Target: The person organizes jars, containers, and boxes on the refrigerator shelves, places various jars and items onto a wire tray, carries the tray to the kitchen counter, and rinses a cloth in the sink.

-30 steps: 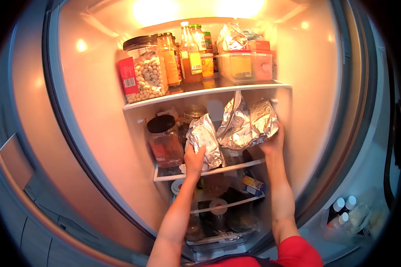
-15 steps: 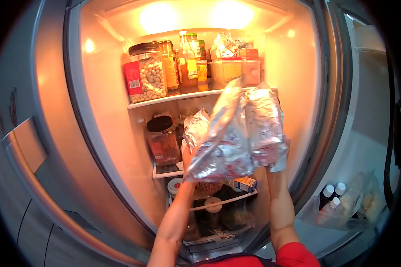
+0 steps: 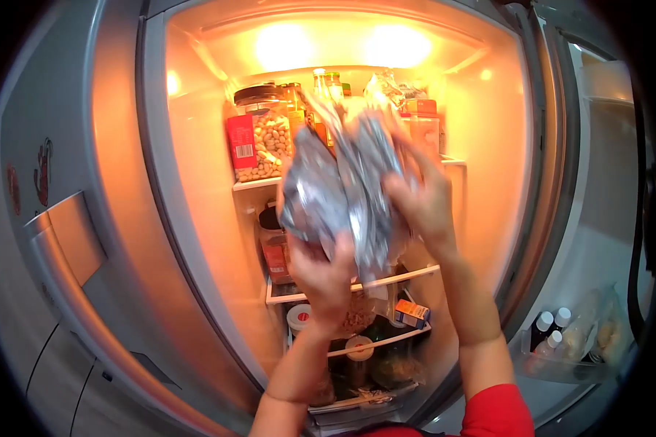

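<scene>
Crumpled silver foil bags (image 3: 317,193) hang in front of the open fridge, between my two hands and smeared by motion. My left hand (image 3: 322,273) grips them from below on the left, thumb up against the foil. On the right side, my right hand (image 3: 424,200) is closed on the foil, fingers bent over its edge. How many bags there are, I cannot make out. Behind them, partly covered, are the upper shelf's bottles (image 3: 333,86) and a clear tub (image 3: 424,130).
A large jar of nuts (image 3: 272,138) stands on the upper shelf's left. Below is a dark-lidded jar (image 3: 275,251). A small carton (image 3: 412,313) and a white-lidded tub (image 3: 299,317) sit lower. The open right door's bin (image 3: 561,364) holds white-capped bottles and bags.
The foil bags have moved up and left relative to the shelves and turned more upright. Both hands now show against the foil. The view has shifted, so the fridge sits further right.
</scene>
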Action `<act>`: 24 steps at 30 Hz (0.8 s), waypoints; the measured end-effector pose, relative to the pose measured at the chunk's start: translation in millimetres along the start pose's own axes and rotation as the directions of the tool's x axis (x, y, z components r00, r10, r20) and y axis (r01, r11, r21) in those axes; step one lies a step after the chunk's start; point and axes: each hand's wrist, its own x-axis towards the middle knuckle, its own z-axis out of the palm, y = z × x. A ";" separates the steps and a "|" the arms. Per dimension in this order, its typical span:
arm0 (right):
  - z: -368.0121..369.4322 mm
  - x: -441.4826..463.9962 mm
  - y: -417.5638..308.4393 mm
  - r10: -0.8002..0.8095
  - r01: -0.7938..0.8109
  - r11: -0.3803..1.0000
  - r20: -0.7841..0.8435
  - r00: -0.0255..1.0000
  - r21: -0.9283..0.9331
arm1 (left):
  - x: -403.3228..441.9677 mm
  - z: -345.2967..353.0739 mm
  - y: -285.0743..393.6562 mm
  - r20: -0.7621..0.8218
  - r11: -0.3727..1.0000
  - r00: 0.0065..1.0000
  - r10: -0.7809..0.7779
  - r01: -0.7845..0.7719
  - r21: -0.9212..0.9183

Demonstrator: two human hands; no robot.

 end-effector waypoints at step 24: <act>109.4 135.9 97.8 0.481 0.028 0.535 0.333 0.811 -0.844 | 65.2 -51.4 -64.7 -0.079 0.988 0.997 -0.018 0.029 0.149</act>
